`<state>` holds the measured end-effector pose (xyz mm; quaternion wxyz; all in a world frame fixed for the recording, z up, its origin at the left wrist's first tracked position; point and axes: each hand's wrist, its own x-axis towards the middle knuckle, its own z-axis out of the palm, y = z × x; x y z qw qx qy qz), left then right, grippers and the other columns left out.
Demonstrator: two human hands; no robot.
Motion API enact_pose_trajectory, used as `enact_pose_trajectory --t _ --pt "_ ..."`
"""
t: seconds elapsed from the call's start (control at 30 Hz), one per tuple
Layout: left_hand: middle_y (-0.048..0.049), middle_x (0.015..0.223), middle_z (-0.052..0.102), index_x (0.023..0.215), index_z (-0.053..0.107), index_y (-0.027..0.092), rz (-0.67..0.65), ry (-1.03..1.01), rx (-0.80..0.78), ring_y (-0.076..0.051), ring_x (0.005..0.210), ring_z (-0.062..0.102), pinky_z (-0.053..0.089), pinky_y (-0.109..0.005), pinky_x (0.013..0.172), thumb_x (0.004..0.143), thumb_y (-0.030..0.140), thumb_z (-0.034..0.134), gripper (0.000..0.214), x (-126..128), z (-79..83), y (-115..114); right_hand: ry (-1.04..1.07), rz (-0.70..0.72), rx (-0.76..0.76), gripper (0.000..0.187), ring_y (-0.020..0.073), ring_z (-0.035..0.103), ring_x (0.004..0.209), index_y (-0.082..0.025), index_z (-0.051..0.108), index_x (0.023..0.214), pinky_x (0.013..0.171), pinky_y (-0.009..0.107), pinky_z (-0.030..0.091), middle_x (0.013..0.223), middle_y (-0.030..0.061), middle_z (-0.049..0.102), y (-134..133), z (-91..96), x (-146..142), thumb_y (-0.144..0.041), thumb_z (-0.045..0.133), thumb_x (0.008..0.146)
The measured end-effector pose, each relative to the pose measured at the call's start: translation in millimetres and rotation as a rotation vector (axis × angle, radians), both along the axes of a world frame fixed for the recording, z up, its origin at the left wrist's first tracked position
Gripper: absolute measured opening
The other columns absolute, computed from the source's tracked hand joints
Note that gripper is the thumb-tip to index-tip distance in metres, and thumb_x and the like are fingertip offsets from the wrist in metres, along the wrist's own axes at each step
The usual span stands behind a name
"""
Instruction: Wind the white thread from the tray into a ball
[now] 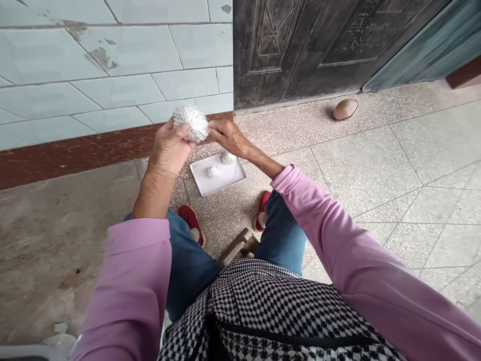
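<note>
A ball of white string is held up in front of me, above the floor by the tiled wall. My left hand is wrapped round its left and lower side, with the thumb pressed on the front. At the ball's right edge is my right hand, its fingers closed together in a pinch. Whatever lies between those fingertips is too small to make out. Below the hands, a white tray rests on the floor. In it lie two smaller balls of white string, one near the middle and one at the back, with loose strands beside them.
A tiled wall with a red-brown base stands ahead on the left, beside a dark carved door. A round pinkish object lies on the floor near the door. My red shoes flank the tray's near side.
</note>
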<state>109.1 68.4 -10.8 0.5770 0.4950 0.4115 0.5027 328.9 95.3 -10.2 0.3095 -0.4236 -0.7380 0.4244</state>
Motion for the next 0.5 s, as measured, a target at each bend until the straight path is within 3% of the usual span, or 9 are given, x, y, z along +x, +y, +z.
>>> enact_pose_trajectory --t 0.13,0.27,0.37,0.5 --pt "0.0013 0.155 0.090 0.133 0.081 0.038 0.055 0.035 0.029 -0.039 0.161 0.064 0.057 -0.064 0.124 0.081 0.066 0.108 0.065 -6.6 -5.6 6.8 -0.037 0.051 -0.058 0.049 0.0238 0.061 0.095 -0.028 0.058 0.081 0.101 0.038 0.051 0.081 0.0011 0.060 -10.3 3.5 -9.1 -0.017 0.077 0.125" --pt "-0.0017 0.130 0.093 0.128 0.074 0.032 0.122 0.149 0.032 -0.039 0.164 0.067 0.050 -0.059 0.113 0.068 0.076 0.114 0.085 -10.5 -12.9 15.3 -0.018 0.111 -0.096 0.043 0.0235 0.063 0.093 -0.024 0.070 0.084 0.098 0.037 0.051 0.080 -0.0003 0.062 -18.7 7.0 -11.6 -0.014 0.081 0.125" --pt "-0.0046 0.113 0.092 0.121 0.073 0.028 0.089 0.283 0.090 -0.043 0.177 0.058 0.042 -0.058 0.106 0.064 0.089 0.106 0.090 -11.3 -15.9 19.3 0.022 0.150 -0.066 0.045 0.0228 0.060 0.090 -0.023 0.071 0.088 0.095 0.036 0.051 0.079 -0.0021 0.057 -20.4 9.4 -6.5 -0.025 0.084 0.130" --pt "-0.0041 0.112 0.093 0.128 0.079 0.026 0.035 0.338 0.033 -0.046 0.173 0.063 0.044 -0.060 0.110 0.060 0.082 0.106 0.092 -10.7 -13.3 14.0 0.182 0.095 -0.055 0.045 0.0215 0.060 0.091 -0.022 0.071 0.093 0.090 0.034 0.054 0.089 0.0006 0.064 -14.4 12.6 6.1 -0.038 0.081 0.134"
